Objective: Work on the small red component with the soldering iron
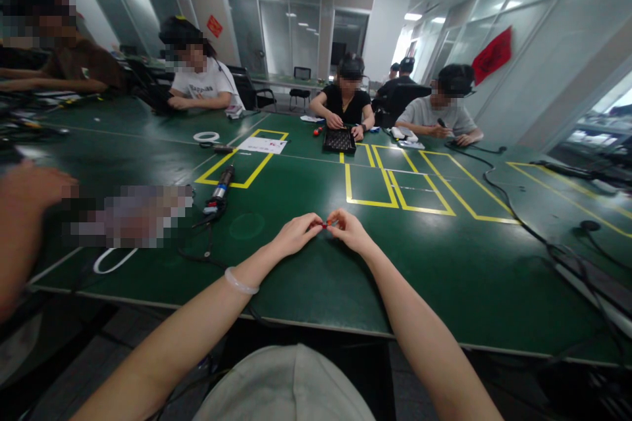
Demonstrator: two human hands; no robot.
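My left hand (299, 233) and my right hand (347, 230) meet over the green table (316, 283), fingertips pinched together from both sides. Between them is a small red piece (324, 225), too small to name; both hands grip it. Most of it is hidden by the fingers. A pale bangle (241, 281) circles my left wrist. Left of my hands, a black and silver electric screwdriver (220, 191) lies on the table with its cord trailing toward me.
Yellow tape outlines (371, 204) mark the table ahead. A paper sheet (261, 145) and a white tape roll (206, 137) lie beyond the screwdriver. Black cables (530, 233) run along the right. Another person's arm (24, 223) reaches in at left. Opposite, a person handles a black tray (339, 141).
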